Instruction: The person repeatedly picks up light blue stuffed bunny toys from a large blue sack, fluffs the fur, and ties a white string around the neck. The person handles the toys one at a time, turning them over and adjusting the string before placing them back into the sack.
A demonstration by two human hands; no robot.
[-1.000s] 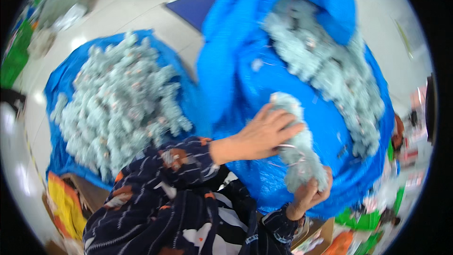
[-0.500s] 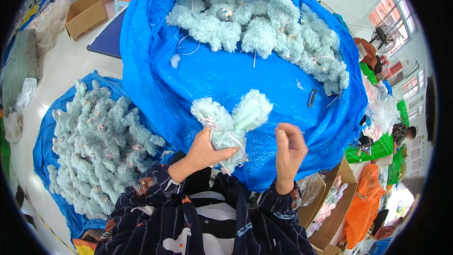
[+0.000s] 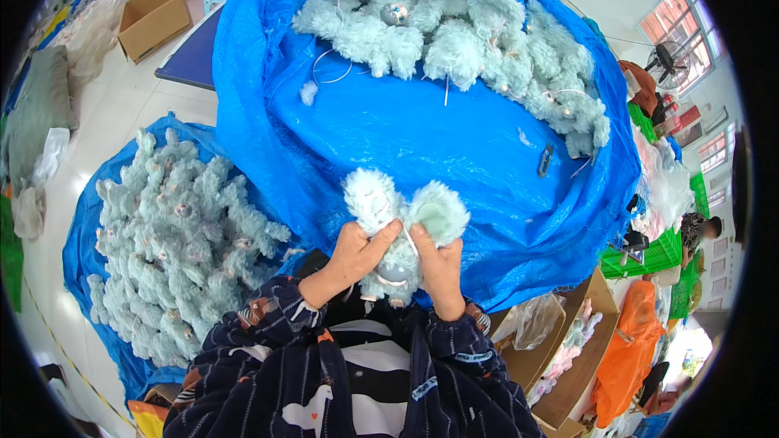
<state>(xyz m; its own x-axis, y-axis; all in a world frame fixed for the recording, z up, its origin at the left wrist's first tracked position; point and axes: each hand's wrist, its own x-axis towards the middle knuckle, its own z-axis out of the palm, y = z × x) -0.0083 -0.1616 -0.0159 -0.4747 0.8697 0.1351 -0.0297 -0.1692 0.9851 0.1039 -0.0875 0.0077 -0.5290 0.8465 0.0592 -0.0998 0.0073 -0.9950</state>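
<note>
Holding a pale green plush toy (image 3: 395, 274) in front of a dark patterned jacket (image 3: 260, 385), at the near edge of a blue sheet (image 3: 454, 146). Clamped on the toy from both sides, with the left grip (image 3: 347, 263) below one ear (image 3: 372, 195) and the right grip (image 3: 441, 272) below the other. Well apart from a far heap of fluffy toys (image 3: 462, 28) and a small dark tool (image 3: 545, 160), both on the sheet. To the right of another fluffy heap (image 3: 174, 251).
</note>
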